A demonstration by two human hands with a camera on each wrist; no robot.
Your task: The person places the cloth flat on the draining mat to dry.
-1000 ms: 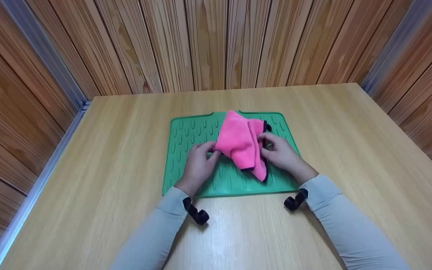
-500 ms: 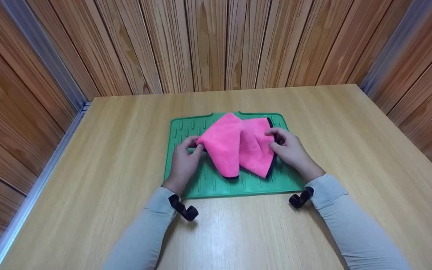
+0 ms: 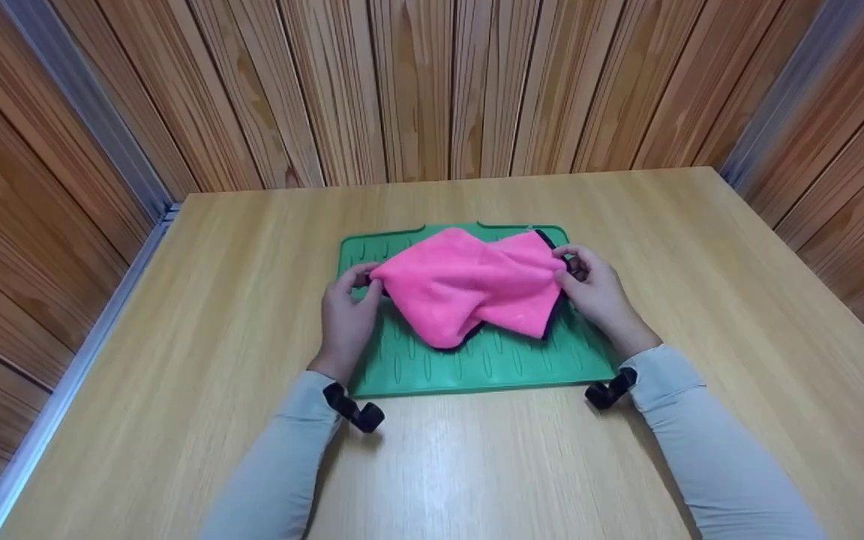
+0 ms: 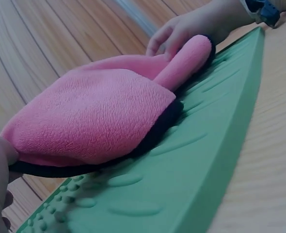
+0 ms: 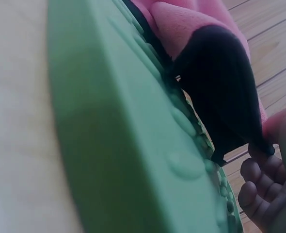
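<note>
A pink cloth (image 3: pixel 469 281) with a dark edge and dark underside stretches between both hands over a green textured mat (image 3: pixel 432 375). My left hand (image 3: pixel 347 319) pinches its left end between thumb and fingers. At the opposite end, my right hand (image 3: pixel 603 296) pinches the right edge near the mat's right side. The middle of the cloth sags in soft folds, and its near edge hangs down close over the mat. In the right wrist view the dark underside (image 5: pixel 220 87) of the cloth shows, drawn up toward the fingertips.
The mat lies on a light wooden table (image 3: pixel 252 300), with a raised rim round it. Wood-plank walls (image 3: pixel 417 90) stand behind and at both sides. A black strap (image 3: pixel 353 409) sits on the left wrist and another black strap (image 3: pixel 612 388) on the right.
Both hands have moved apart, the left one to the left and the right one to the right. The cloth has spread from a bunched shape into a wider one between them.
</note>
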